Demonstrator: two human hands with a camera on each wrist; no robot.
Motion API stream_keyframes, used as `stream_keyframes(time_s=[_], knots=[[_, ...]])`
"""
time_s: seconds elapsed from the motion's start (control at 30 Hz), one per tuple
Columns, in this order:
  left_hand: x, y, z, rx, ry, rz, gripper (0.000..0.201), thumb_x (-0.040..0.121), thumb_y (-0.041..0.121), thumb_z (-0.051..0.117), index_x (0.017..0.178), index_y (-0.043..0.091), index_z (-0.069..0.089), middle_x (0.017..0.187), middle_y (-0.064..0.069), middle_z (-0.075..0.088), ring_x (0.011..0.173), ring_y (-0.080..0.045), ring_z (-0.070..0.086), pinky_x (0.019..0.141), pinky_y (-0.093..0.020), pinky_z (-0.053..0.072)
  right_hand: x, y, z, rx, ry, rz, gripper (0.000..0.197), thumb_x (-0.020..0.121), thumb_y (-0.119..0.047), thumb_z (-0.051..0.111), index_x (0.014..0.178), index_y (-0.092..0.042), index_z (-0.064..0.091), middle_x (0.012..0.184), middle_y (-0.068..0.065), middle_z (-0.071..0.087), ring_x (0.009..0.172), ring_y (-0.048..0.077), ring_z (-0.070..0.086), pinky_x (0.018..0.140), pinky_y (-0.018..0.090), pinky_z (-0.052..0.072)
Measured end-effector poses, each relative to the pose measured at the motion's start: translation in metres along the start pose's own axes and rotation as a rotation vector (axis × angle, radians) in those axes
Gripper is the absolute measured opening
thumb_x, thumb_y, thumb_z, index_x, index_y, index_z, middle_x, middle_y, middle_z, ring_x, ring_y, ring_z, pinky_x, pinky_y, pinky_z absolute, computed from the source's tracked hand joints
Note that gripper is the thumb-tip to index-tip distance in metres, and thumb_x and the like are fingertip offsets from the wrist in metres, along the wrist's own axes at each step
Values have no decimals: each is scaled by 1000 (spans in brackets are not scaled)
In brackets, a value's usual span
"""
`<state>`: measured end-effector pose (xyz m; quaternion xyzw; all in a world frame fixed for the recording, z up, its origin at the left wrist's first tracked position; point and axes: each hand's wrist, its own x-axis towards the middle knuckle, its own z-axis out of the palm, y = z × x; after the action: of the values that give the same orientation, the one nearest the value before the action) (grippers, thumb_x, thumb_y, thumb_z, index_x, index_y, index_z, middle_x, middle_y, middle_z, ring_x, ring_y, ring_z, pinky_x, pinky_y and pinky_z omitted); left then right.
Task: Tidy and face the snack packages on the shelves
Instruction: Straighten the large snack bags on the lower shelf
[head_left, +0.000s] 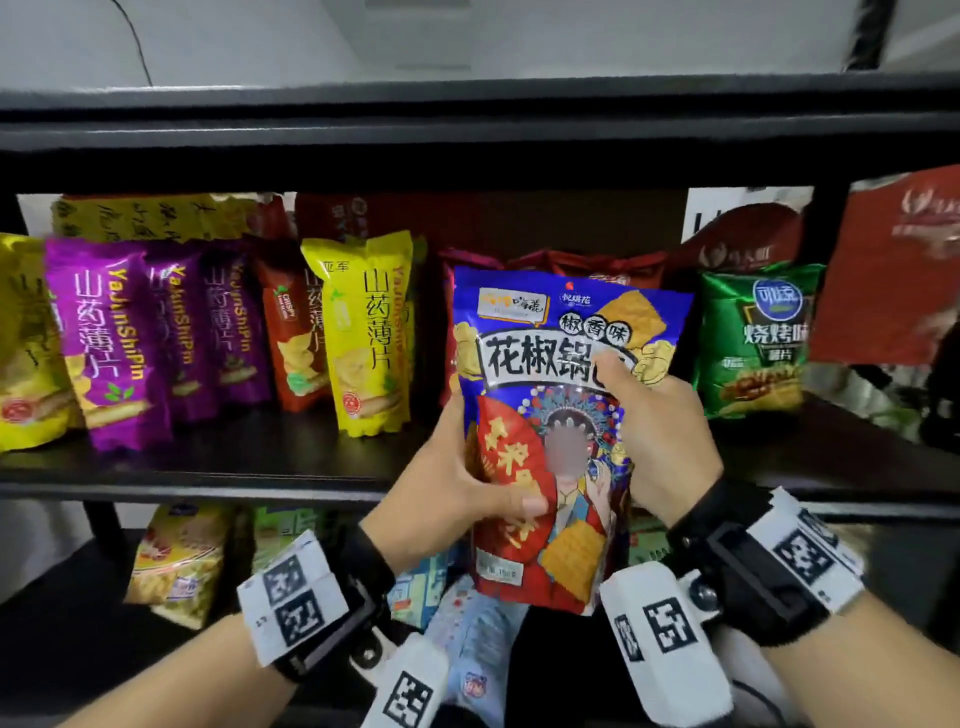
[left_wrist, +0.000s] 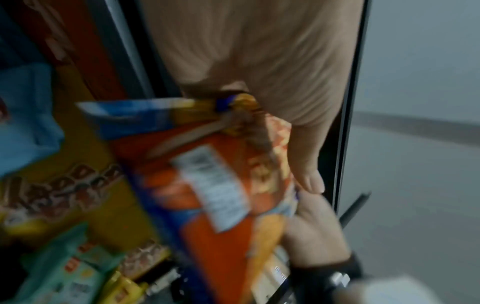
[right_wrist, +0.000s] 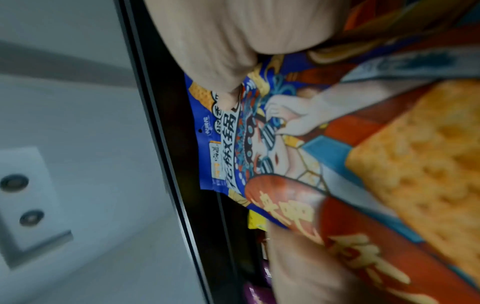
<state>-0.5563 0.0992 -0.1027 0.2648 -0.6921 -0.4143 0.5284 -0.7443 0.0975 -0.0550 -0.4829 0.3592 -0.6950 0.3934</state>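
Blue snack bag (head_left: 558, 415) being held upright in front of the black shelf (head_left: 270, 470), printed front facing out, bottom edge hanging below the shelf lip. Left hand (head_left: 457, 486) clasping the bag's lower left edge, thumb (head_left: 524, 503) pressing across the red fan print on the front, remaining fingers hidden behind the bag in the head view. Right hand (head_left: 657, 436) gripping the bag's right side higher up, fingers curled, a fingertip (head_left: 608, 364) pressing onto the large black lettering near the bag's middle. Left wrist view, blurred, showing the thumb (left_wrist: 309, 164) lying along the bag's edge (left_wrist: 233, 185) near a white label, with the other hand just beneath. Right wrist view showing a fingertip (right_wrist: 228, 98) touching the bag (right_wrist: 311, 144) by its lettering. Left of the grip, standing on the shelf: three purple packets (head_left: 111, 343), then an orange packet (head_left: 291, 332), then a yellow packet (head_left: 369, 332) nearest the held bag; one more yellow packet (head_left: 26, 348) cut by the frame edge, further yellow packs behind too blurred for counting. Right of the grip, standing just beside the bag: one green packet (head_left: 756, 338). Behind the grip, red packets (head_left: 571, 262) partly hidden, number unclear. Below the grip, on the lower shelf: a pale yellow packet (head_left: 176, 556) and others, blurred.
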Motion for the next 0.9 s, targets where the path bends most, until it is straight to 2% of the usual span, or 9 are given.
stream_keyframes(time_s=[0.13, 0.27, 0.4, 0.5, 0.6, 0.67, 0.77, 0.83, 0.9], knots=[[2, 7, 5, 62, -40, 1, 98, 59, 22, 95, 139, 39, 40, 126, 8, 68, 114, -17, 69, 87, -32, 59, 2, -21, -9, 72, 43, 233, 32, 97, -42, 59, 93, -13, 71, 80, 6, 78, 65, 19, 75, 51, 34, 59], [15, 17, 16, -55, 92, -24, 94, 60, 8, 92, 138, 23, 42, 117, 0, 73, 106, -24, 72, 84, -40, 61, -12, -30, -22, 326, -199, 310, 44, 91, -43, 57, 124, -15, 65, 119, 11, 72, 106, 27, 71, 79, 44, 61], [29, 32, 33, -204, 129, -97, 67, 68, 15, 85, 127, 10, 53, 108, -9, 76, 93, -25, 75, 72, -36, 61, -30, -21, -32, 81, -333, 323, 48, 76, -31, 70, 119, -10, 68, 118, 20, 70, 106, 36, 69, 91, 53, 56], [36, 41, 41, -283, 40, -234, 55, 81, 29, 77, 131, 10, 60, 115, -14, 74, 101, -32, 73, 87, -49, 60, -27, -30, -43, 141, -308, 391, 33, 82, -29, 71, 108, -10, 75, 107, 17, 75, 92, 31, 74, 86, 51, 59], [42, 46, 37, -378, 1, -369, 56, 85, 54, 61, 122, 13, 69, 123, -15, 70, 115, -35, 66, 102, -63, 47, -25, -46, -56, 339, -424, 436, 27, 75, -30, 74, 99, -18, 80, 101, 4, 78, 88, 19, 75, 76, 36, 61], [45, 48, 39, -399, 26, -342, 48, 97, 53, 49, 110, 13, 71, 116, -17, 67, 102, -36, 64, 97, -59, 49, -26, -52, -60, 424, -445, 484, 25, 66, -32, 76, 87, -19, 82, 90, 1, 79, 80, 16, 76, 69, 31, 61], [44, 41, 50, -341, 34, -298, 39, 105, 32, 42, 88, 20, 75, 91, -8, 70, 71, -19, 69, 68, -34, 57, -26, -57, -60, 496, -372, 498, 22, 61, -33, 77, 77, -19, 82, 88, 0, 78, 83, 18, 74, 77, 32, 60], [40, 37, 61, -336, -60, -326, 50, 106, 32, 39, 77, 21, 78, 85, -7, 73, 73, -19, 72, 72, -33, 60, -27, -53, -62, 574, -289, 560, 31, 66, -33, 73, 90, -13, 81, 105, 8, 76, 90, 27, 72, 75, 39, 62], [36, 37, 72, -408, -162, -391, 62, 107, 45, 34, 73, 17, 78, 76, -7, 71, 71, -22, 71, 83, -41, 58, -33, -47, -61, 566, -317, 583, 37, 77, -34, 63, 93, -5, 79, 101, 17, 75, 80, 31, 74, 59, 36, 62]])
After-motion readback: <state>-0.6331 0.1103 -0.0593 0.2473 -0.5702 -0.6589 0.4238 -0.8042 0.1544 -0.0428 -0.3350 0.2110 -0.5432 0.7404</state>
